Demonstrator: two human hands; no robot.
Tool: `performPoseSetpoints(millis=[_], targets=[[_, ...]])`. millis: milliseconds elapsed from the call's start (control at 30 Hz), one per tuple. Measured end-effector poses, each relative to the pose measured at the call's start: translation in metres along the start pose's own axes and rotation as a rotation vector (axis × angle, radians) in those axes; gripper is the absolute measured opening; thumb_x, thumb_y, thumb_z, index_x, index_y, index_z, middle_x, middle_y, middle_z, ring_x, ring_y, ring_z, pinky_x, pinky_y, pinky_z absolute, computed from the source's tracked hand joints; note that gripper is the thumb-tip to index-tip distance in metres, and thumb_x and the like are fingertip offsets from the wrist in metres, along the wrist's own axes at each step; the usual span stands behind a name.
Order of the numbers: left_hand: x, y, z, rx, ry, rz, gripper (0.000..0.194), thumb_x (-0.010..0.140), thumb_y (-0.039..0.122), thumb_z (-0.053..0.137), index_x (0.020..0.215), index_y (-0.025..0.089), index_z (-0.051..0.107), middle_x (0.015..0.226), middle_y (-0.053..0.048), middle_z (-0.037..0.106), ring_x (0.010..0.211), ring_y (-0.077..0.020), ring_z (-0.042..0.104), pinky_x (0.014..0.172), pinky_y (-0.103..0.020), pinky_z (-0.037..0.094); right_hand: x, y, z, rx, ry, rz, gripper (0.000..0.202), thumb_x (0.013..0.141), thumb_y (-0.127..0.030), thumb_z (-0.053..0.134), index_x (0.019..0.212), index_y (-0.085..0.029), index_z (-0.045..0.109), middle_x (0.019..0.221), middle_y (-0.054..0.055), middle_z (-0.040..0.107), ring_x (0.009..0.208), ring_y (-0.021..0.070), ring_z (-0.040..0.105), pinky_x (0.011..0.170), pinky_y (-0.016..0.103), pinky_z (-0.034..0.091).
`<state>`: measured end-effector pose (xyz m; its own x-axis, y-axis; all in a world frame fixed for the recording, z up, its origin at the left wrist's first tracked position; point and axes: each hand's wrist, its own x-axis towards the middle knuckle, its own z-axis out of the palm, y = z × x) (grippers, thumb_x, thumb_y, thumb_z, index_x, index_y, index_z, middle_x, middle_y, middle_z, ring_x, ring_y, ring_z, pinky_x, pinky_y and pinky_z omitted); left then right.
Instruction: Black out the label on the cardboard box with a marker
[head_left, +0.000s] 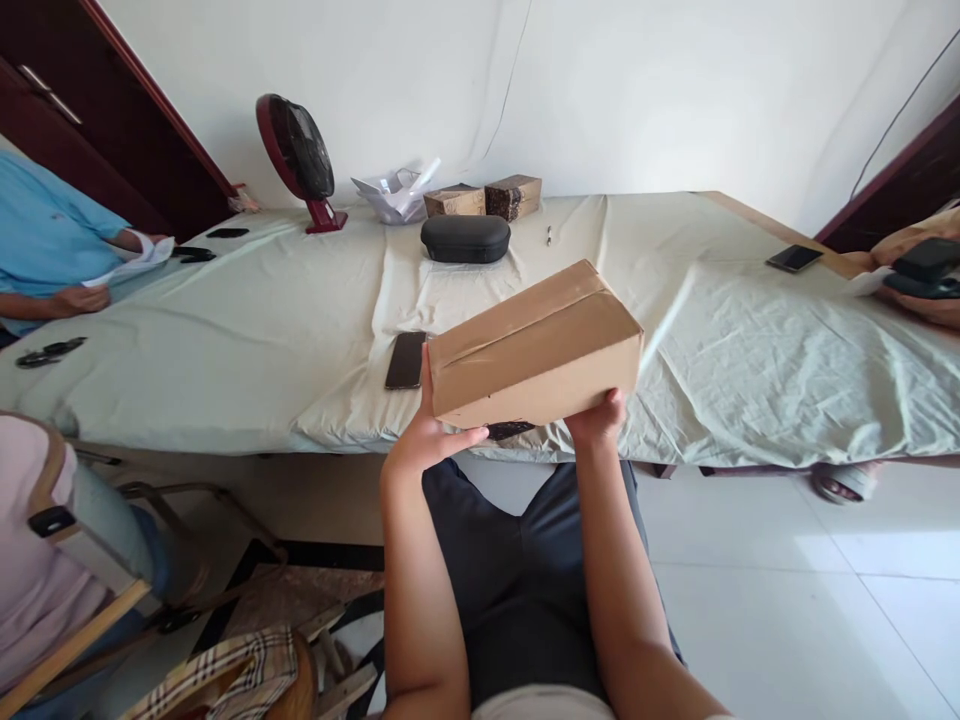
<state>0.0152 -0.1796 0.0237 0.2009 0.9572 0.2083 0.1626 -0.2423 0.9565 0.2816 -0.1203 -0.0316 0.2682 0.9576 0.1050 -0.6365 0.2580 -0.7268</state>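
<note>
A closed brown cardboard box is held up, tilted, above the front edge of the table, its right end higher than its left. My left hand grips its left end, the thumb and fingers spread around the lower left corner. At the lower right, my right hand supports it from beneath, most of the fingers hidden behind the box. Just left of the box a black phone lies on the cloth, partly covered by my left hand and the box. A dark patterned patch shows under the box; I cannot make out what it is.
On the cloth-covered table stand a black case, two small boxes, a white plastic bag and a red fan. Another phone lies right. A person in a blue shirt holds paper at left; another person sits nearer.
</note>
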Motion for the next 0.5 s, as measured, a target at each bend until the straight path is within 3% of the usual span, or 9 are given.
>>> performPoseSetpoints(millis=[100, 167, 300, 400, 500], targets=[[0.000, 0.000, -0.007, 0.021, -0.051, 0.069, 0.150, 0.077, 0.063, 0.093, 0.173, 0.041, -0.021, 0.188, -0.012, 0.004, 0.174, -0.0371, 0.011, 0.139, -0.062, 0.018, 0.003, -0.008, -0.001, -0.116, -0.022, -0.177, 0.088, 0.064, -0.081, 0.076, 0.142, -0.039, 0.066, 0.145, 0.001, 0.072, 0.145, 0.0352, 0.063, 0.120, 0.056, 0.056], [0.001, 0.000, -0.008, 0.091, -0.059, 0.148, 0.150, 0.075, 0.065, 0.094, 0.174, 0.043, -0.016, 0.188, -0.011, -0.007, 0.174, -0.0389, -0.004, 0.139, -0.067, 0.009, 0.004, -0.016, -0.001, -0.153, -0.088, -0.203, 0.100, 0.064, -0.077, 0.081, 0.155, -0.043, 0.056, 0.162, -0.002, 0.061, 0.155, 0.0360, 0.054, 0.130, 0.058, 0.046], [0.003, 0.011, 0.004, 0.247, -0.074, 0.159, 0.142, 0.077, 0.055, 0.095, 0.176, 0.044, -0.007, 0.187, -0.013, 0.005, 0.174, -0.0418, 0.004, 0.138, -0.068, 0.012, 0.000, -0.034, 0.004, -0.286, -0.314, -0.177, 0.138, 0.056, -0.075, 0.092, 0.174, -0.044, 0.028, 0.173, 0.000, 0.049, 0.163, 0.0394, 0.043, 0.135, 0.061, 0.039], [0.004, 0.018, 0.013, 0.302, -0.038, 0.135, 0.145, 0.072, 0.048, 0.098, 0.177, 0.040, -0.002, 0.184, -0.016, 0.008, 0.172, -0.0462, 0.008, 0.137, -0.070, 0.016, -0.005, -0.045, 0.009, -0.426, -0.461, -0.178, 0.144, 0.058, -0.080, 0.092, 0.177, -0.044, 0.018, 0.174, 0.003, 0.049, 0.163, 0.0423, 0.043, 0.132, 0.062, 0.042], [0.001, 0.022, 0.011, 0.276, -0.023, 0.102, 0.153, 0.065, 0.049, 0.102, 0.178, 0.038, -0.001, 0.182, -0.017, 0.017, 0.171, -0.0472, 0.008, 0.137, -0.072, 0.011, -0.009, -0.057, 0.014, -0.529, -0.544, -0.215, 0.151, 0.061, -0.084, 0.089, 0.177, -0.045, 0.002, 0.176, 0.004, 0.045, 0.159, 0.0412, 0.048, 0.131, 0.061, 0.045]])
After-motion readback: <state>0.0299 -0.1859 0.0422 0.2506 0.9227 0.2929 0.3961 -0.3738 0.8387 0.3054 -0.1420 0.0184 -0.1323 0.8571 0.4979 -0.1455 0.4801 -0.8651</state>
